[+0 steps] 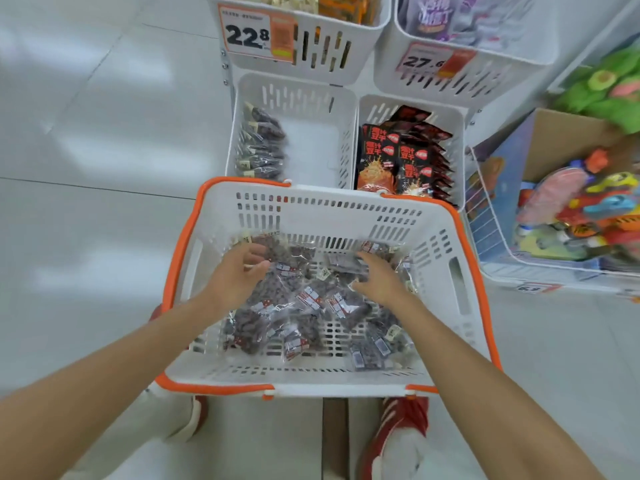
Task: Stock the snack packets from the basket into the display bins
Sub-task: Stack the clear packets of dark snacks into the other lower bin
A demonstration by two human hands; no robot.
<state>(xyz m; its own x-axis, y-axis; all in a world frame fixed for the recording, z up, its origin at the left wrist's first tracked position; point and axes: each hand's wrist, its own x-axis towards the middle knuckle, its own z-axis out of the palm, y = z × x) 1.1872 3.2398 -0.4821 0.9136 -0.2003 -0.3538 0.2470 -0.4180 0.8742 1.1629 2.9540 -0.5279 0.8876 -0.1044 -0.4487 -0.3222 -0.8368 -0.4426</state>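
Head view: left hand (237, 273) pinches a packet (289, 256) in the basket (332, 216) (right hand (379, 277) splayed, grip loose).

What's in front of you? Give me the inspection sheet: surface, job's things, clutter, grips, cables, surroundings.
Surface: pale floor; the basket stands on it.
Job's things: snack packets lie loose in the basket; the left bin is part-filled, with stocked packets in a row along its left side.
Clutter: nothing seen.
Grips: left grip curls round one of the snack packets; right grip rests open on them.
Cables: nothing seen.
Surroundings: right bin of red-black packets; upper bins with price tags; toys to the right; red shoes.
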